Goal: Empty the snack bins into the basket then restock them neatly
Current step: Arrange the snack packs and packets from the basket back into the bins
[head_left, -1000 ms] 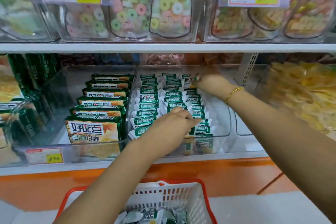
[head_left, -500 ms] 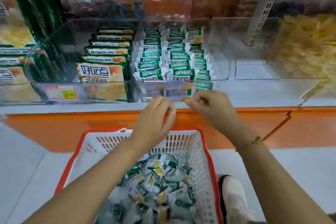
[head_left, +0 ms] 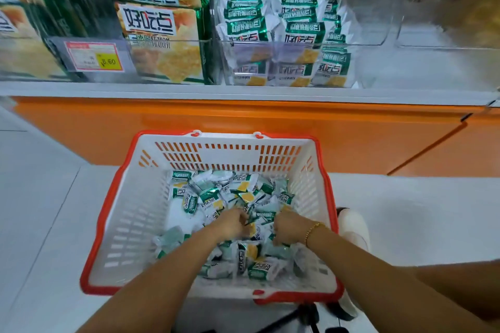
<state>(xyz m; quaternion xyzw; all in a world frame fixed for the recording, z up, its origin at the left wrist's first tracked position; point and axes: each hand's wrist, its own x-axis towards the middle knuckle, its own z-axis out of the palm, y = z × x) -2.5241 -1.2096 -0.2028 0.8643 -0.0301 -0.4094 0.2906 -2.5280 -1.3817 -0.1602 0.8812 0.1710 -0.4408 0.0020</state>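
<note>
A: Quick one. Hands?

B: Both down in the basket (head_left: 230, 153), in the loose packets (head_left: 211, 199). Left hand (head_left: 233, 224): fingers curled round packets from the pile, gripping. Right hand (head_left: 289, 227): just beside the left, not touching it, fingertips sunk in the pile and hidden. Can't tell if it grips anything.

A: How do the packets lie?

B: Jumbled heap, green-white-yellow wrappers, under and all round both hands. A bare patch of basket bottom shows left of the left hand.

A: Basket?

B: White slotted walls, red rim, sits on the white floor (head_left: 40, 197). Both forearms reach in over its near rim.

A: Bin?

B: Clear bin (head_left: 378, 21), well above and beyond the hands, on the shelf (head_left: 243, 89). Rows (head_left: 244, 27) of the same packets stand in it, three columns, in its left part.

A: Anything else?

B: Big packs (head_left: 162, 35) in the next bin, up-left of the left hand. Price tag (head_left: 94, 57) further left. Orange panel (head_left: 243, 119) between shelf and basket. Gold bracelet (head_left: 312, 231) on the right wrist. White shoe (head_left: 354, 227) right of the right hand, outside the basket.
</note>
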